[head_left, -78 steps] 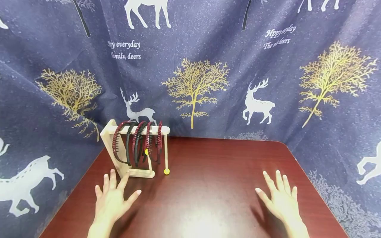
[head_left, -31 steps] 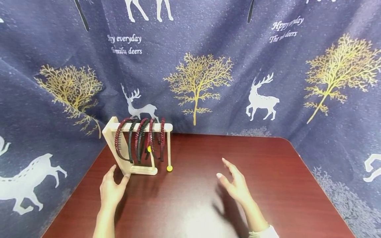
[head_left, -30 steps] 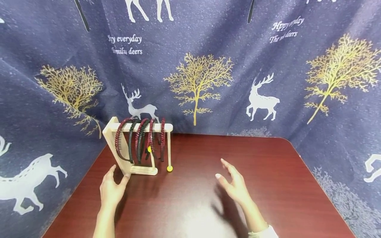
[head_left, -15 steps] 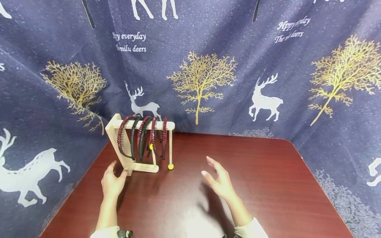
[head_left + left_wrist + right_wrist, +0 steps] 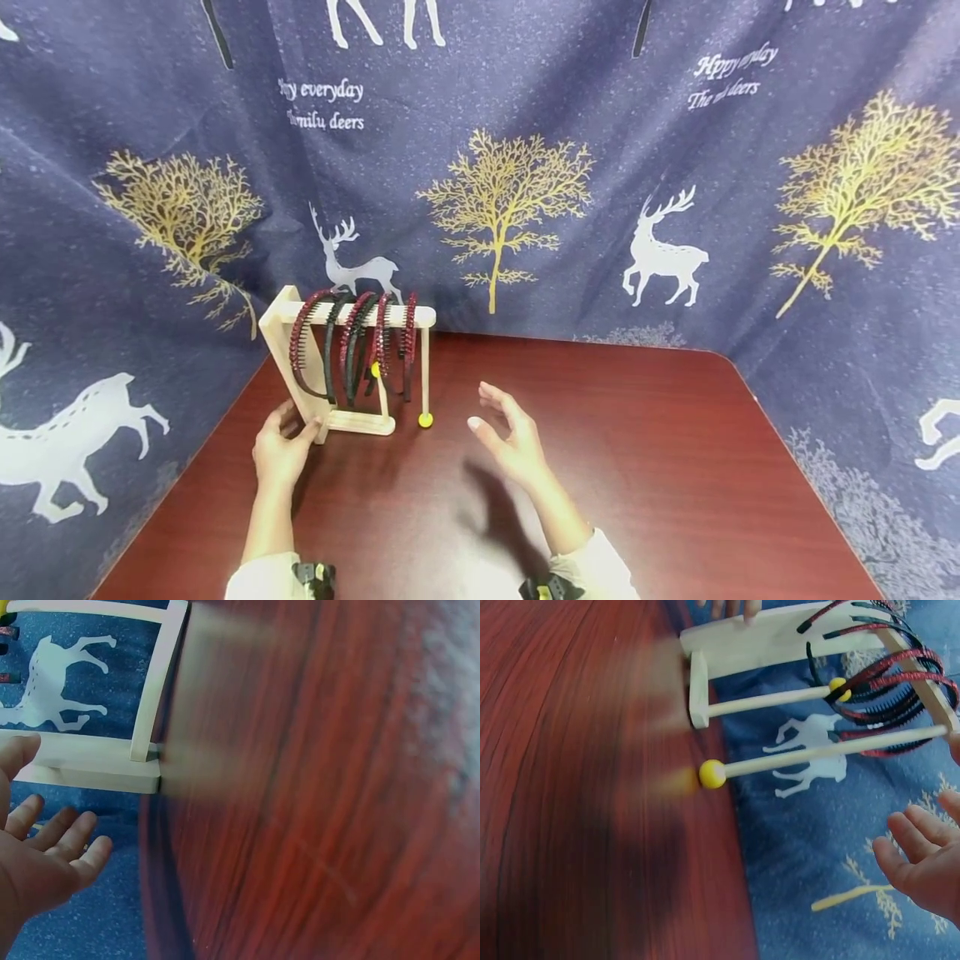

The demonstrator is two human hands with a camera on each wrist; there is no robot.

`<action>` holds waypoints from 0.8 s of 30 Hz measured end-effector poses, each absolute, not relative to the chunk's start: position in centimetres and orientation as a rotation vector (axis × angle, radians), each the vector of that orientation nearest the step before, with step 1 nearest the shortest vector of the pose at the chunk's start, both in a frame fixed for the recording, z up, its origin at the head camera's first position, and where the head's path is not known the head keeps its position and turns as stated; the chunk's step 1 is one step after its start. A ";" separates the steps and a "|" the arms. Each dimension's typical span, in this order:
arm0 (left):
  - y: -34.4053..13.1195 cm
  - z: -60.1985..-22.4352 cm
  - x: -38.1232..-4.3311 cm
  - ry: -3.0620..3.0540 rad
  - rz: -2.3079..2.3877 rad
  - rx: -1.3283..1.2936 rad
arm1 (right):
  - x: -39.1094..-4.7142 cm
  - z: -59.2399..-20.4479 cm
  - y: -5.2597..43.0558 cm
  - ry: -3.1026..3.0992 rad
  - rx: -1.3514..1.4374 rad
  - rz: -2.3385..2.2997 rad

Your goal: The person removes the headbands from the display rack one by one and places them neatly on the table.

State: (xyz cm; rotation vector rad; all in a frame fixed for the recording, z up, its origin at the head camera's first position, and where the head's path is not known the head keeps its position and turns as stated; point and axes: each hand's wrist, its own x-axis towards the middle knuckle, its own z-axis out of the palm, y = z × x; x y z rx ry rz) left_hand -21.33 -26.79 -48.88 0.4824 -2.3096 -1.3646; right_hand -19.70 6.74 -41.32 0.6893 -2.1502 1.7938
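Observation:
A pale wooden rack [image 5: 311,408] stands at the table's left, with several dark red and black toothed headbands [image 5: 330,358] hung over its top bar. My left hand [image 5: 279,450] is at the lower part of its upright side board, thumb near the front edge and fingers on the outer side. In the left wrist view the thumb overlaps the board [image 5: 90,765] and the other fingers are spread below it. My right hand [image 5: 517,446] hovers right of the rack, fingers loosely bent, holding nothing. The right wrist view shows it beside the bar's free end.
A thin rod [image 5: 425,375] with a yellow ball [image 5: 425,420] hangs from the top bar's right end. A shorter post with a yellow ball [image 5: 377,369] rises from the base. A blue curtain [image 5: 525,100] printed with deer and trees surrounds the reddish-brown table [image 5: 637,467].
My right hand has moved left across the table toward the rack and turned its thumb inward. My left hand has moved forward to the side board. The rack and headbands keep their places.

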 end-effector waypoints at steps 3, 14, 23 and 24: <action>-26.8 -49.0 -21.6 -2.284 -1.418 0.504 | -19.9 -41.2 6.0 -2.118 0.716 1.838; -27.4 -49.6 -22.7 -2.310 -1.438 0.577 | -20.8 -40.8 3.8 -2.020 0.751 2.017; -27.3 -49.9 -23.0 -2.320 -1.285 0.583 | -21.6 -40.8 2.5 -1.944 0.819 2.047; -27.2 -50.0 -23.1 -2.317 -1.273 0.570 | -21.7 -40.8 2.4 -1.938 0.821 2.048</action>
